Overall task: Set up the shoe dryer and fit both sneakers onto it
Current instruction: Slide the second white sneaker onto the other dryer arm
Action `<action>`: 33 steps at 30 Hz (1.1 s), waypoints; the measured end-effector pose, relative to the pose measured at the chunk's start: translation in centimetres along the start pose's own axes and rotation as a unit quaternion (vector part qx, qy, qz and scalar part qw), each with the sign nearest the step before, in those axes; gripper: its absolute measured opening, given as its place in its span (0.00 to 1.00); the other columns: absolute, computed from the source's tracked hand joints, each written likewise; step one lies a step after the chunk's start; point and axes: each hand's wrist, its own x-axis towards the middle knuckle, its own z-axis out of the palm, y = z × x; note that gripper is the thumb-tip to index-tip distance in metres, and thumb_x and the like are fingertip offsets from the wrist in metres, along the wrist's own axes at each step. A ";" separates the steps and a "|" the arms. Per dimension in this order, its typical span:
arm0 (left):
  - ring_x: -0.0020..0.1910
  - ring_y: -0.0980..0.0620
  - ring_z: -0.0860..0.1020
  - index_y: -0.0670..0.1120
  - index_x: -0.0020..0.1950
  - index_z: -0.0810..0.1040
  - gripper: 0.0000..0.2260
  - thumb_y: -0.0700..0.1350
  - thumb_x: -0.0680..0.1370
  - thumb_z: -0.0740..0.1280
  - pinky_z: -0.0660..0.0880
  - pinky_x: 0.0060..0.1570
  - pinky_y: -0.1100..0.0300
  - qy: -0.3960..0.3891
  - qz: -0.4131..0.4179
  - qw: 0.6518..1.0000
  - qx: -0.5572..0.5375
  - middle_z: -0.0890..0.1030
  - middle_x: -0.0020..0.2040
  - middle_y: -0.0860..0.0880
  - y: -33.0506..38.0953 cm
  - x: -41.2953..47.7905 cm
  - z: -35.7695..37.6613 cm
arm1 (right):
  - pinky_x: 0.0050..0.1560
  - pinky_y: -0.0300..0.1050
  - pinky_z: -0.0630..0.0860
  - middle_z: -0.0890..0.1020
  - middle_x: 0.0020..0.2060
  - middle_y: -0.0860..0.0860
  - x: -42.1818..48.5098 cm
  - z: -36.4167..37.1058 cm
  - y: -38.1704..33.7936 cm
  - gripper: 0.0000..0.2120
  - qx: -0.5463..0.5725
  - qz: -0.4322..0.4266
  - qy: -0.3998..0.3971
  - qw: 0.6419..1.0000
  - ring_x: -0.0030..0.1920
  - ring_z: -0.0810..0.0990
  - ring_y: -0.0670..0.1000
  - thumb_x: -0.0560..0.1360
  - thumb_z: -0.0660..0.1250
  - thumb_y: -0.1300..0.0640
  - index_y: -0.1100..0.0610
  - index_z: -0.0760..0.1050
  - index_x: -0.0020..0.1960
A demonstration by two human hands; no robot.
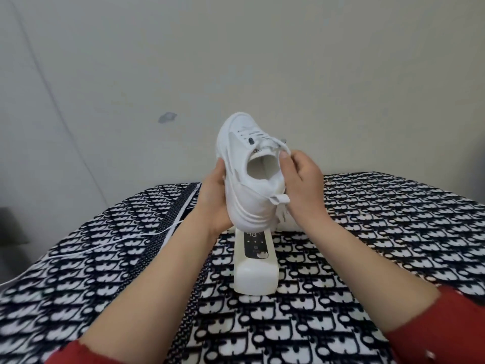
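Note:
A white sneaker [246, 164] is held in the air, toe pointing up and away, its opening facing me. My left hand [213, 198] grips its left side and sole. My right hand [301, 185] holds the right side of the collar, thumb at the laces. Directly below stands the white shoe dryer [256, 269] with a dark control panel showing lit digits; its top is hidden behind the sneaker's heel. Behind my right wrist a bit of white shows, possibly the second sneaker [284, 225].
The dryer stands on a black-and-white patterned blanket [380, 245]. A thin white cord [105, 245] runs across the blanket to the left edge. A plain pale wall [315, 74] rises behind.

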 end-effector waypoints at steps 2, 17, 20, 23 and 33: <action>0.68 0.37 0.70 0.43 0.73 0.68 0.29 0.61 0.81 0.51 0.62 0.69 0.41 0.024 0.016 1.000 0.000 0.73 0.69 0.37 0.2 0.1 -0.7 | 0.34 0.40 0.65 0.72 0.30 0.44 0.1 0.4 0.0 0.12 -0.023 -0.012 -0.048 0.999 0.31 0.68 0.41 0.80 0.62 0.51 0.53 0.72 0.38; 0.54 0.40 0.82 0.43 0.62 0.76 0.28 0.61 0.81 0.47 0.81 0.45 0.49 0.086 0.102 0.986 0.099 0.82 0.57 0.39 2.9 -0.2 -3.9 | 0.38 0.52 0.70 0.77 0.36 0.54 1.9 1.3 -1.0 0.08 -0.217 -0.381 -0.103 0.893 0.37 0.74 0.57 0.69 0.75 0.56 0.60 0.81 0.44; 0.52 0.43 0.83 0.44 0.59 0.78 0.27 0.60 0.82 0.47 0.81 0.43 0.51 0.111 0.118 0.980 0.116 0.84 0.54 0.41 3.2 -0.2 -4.4 | 0.34 0.46 0.69 0.75 0.33 0.52 2.1 2.2 -1.4 0.04 -0.165 -0.336 -0.062 0.925 0.33 0.73 0.52 0.71 0.74 0.59 0.61 0.83 0.43; 0.52 0.45 0.83 0.46 0.60 0.77 0.26 0.60 0.82 0.47 0.81 0.45 0.52 0.145 0.127 0.969 0.151 0.84 0.54 0.43 3.8 -0.3 -5.3 | 0.34 0.38 0.64 0.70 0.29 0.45 2.9 2.6 -1.7 0.02 -0.084 -0.202 -0.042 0.975 0.30 0.67 0.41 0.70 0.74 0.59 0.57 0.83 0.41; 0.53 0.45 0.83 0.48 0.61 0.77 0.27 0.62 0.81 0.46 0.79 0.52 0.50 0.187 0.162 0.951 0.185 0.84 0.55 0.44 5.3 0.8 -6.5 | 0.29 0.40 0.73 0.83 0.25 0.45 4.9 4.7 -3.3 0.01 -0.130 0.001 -0.169 0.977 0.22 0.77 0.43 0.72 0.70 0.55 0.50 0.78 0.41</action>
